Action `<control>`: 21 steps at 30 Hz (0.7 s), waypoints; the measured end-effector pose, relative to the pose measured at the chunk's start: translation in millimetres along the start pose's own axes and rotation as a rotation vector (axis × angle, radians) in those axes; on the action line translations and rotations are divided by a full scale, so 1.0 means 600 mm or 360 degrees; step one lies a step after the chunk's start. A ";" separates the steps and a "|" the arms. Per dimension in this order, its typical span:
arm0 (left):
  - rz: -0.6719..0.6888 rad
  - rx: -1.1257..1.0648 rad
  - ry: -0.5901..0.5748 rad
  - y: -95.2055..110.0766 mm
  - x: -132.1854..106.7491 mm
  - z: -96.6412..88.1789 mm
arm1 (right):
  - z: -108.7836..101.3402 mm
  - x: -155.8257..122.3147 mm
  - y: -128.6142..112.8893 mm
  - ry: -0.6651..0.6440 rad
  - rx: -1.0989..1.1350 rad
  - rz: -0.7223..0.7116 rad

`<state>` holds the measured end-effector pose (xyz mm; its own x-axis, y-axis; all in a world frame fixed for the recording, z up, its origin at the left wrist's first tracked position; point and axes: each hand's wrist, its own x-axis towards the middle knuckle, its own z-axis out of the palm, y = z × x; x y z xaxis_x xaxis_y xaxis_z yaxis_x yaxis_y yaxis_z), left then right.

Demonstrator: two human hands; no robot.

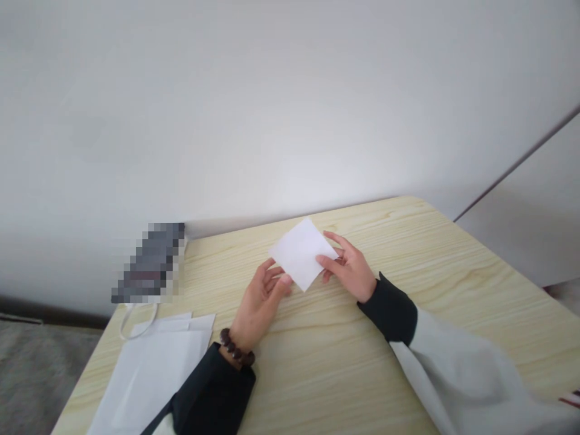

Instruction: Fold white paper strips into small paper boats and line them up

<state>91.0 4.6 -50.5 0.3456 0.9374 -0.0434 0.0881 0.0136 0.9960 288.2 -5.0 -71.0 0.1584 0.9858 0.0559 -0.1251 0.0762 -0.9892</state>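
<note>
A small white paper square point(302, 252) is held a little above a light wooden table point(408, 241), turned like a diamond. My left hand point(260, 305) pinches its lower left edge between thumb and fingers. My right hand point(350, 270) grips its right corner, thumb on top and fingers behind. A dark bead bracelet point(236, 350) circles my left wrist. Both sleeves are dark at the cuff.
White paper sheets point(154, 368) lie at the table's near left corner, with a white cord point(136, 323) looping beside them. A pixelated dark object point(151, 263) stands at the left rear edge. A plain wall rises behind the table; floor shows at far left.
</note>
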 end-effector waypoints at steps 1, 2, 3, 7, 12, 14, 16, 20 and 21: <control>-0.0016 -0.0069 -0.0041 0.000 -0.001 0.001 | 0.009 -0.006 -0.001 -0.0045 0.0038 0.0044; -0.0037 -0.0114 -0.0067 0.000 -0.001 0.002 | 0.017 -0.012 -0.003 -0.0096 0.0038 0.0086; -0.0055 -0.0136 -0.0075 0.000 -0.002 0.002 | 0.023 -0.018 -0.004 -0.0177 -0.0007 0.0111; -0.0130 -0.0063 -0.0092 0.006 -0.007 -0.004 | 0.027 -0.031 -0.012 -0.0405 -0.0182 0.0110; -0.0169 0.0081 -0.0085 0.013 -0.011 -0.012 | 0.014 -0.026 -0.019 -0.0563 -0.0176 0.0231; -0.0160 0.0093 -0.0095 0.012 -0.012 -0.014 | 0.008 -0.023 -0.018 -0.0620 -0.0146 0.0222; -0.0169 0.0062 -0.0131 0.010 -0.012 -0.016 | 0.004 -0.021 -0.014 -0.0692 -0.0130 0.0211; -0.0217 -0.0086 -0.0196 0.010 -0.011 -0.017 | 0.002 -0.021 -0.005 -0.0745 -0.0115 0.0226; -0.0229 -0.0123 -0.0216 0.010 -0.011 -0.018 | 0.002 -0.021 -0.004 -0.0721 -0.0099 0.0207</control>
<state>79.3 2.3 -43.5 0.4576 0.8685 -0.1903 0.0755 0.1754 0.9816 285.0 -17.4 -69.3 -0.2995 0.9537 -0.0290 -0.0547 -0.0475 -0.9974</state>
